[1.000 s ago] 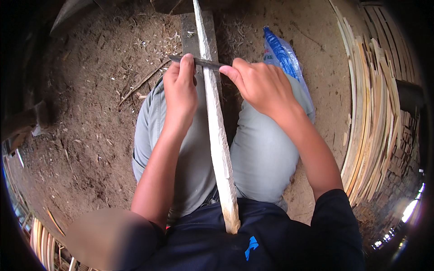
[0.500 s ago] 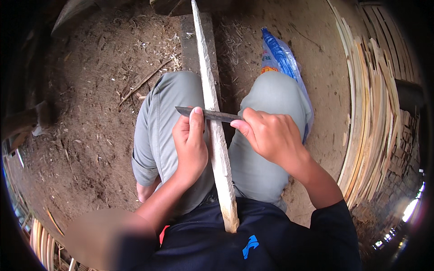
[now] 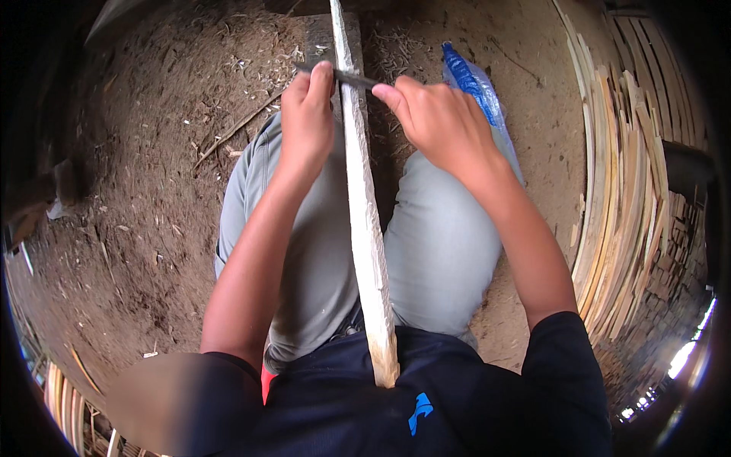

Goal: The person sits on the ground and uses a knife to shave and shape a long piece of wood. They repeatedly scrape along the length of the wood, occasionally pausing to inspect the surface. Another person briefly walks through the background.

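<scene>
A long pale stick of wood (image 3: 367,236), its surface rough and faceted, runs from my belly away between my knees. Its near end rests against my dark shirt. Across its far part lies a dark knife blade (image 3: 355,79), touching the wood. My right hand (image 3: 442,122) is closed round the knife's handle, which the fingers hide. On the other side of the stick, my left hand (image 3: 307,114) pinches the blade near its tip, thumb on top. Both arms are stretched forward over my grey trousers.
Beneath the stick's far end is a narrow plank (image 3: 324,38). A blue and clear plastic bag (image 3: 476,84) lies beyond my right knee. Long split wood strips (image 3: 617,206) are stacked at the right. Shavings and a thin twig (image 3: 236,129) lie on the dirt floor.
Both hands have slid the knife away from me along the stick, from between my knees to its far part. The stick's near end stays against my shirt.
</scene>
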Tool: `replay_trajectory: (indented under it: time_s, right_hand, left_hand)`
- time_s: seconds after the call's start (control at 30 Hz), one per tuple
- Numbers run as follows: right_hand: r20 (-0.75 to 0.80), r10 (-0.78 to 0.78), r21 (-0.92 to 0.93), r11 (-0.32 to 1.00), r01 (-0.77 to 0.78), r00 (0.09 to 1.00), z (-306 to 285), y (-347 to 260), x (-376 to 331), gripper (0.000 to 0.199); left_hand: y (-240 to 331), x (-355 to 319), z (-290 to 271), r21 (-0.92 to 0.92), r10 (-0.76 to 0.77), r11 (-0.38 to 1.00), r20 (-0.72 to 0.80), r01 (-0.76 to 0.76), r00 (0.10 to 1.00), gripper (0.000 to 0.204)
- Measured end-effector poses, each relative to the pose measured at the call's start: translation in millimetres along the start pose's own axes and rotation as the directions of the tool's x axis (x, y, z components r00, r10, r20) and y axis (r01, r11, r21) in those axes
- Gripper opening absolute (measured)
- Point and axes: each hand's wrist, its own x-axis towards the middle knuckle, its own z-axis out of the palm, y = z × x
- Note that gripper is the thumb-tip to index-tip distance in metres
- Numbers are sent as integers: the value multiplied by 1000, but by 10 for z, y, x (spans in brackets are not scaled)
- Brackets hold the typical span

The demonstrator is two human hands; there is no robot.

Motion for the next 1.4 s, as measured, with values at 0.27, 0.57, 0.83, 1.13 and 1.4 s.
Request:
replay_trajectory:
  time_s: [0.27,0.57,0.83,1.13,1.4]
  right_hand:
    - [200,33,67,997,-47,979,-261,-227,-400,44]
    - [341,-90,212,977,17,936,-552,-500,-1392,37]
    - [319,-69,59,997,53,945,-502,-504,-1120,39]
    - [175,-4,-87,996,20,985,-236,-352,-431,40]
    - [270,-37,9,999,36,962,-356,-412,-465,42]
  left_hand:
    - [-93,-596,-166,9,-25,1000,9,25,1000,33]
    - [163,-2029,-174,-129,-127,983,55,133,990,29]
    - [193,-1759,-108,-306,-245,923,-4,232,970,26]
    - [36,-727,-204,-57,-38,998,18,39,999,37]
    - [23,-945,-258,-102,-118,988,1,117,993,35]
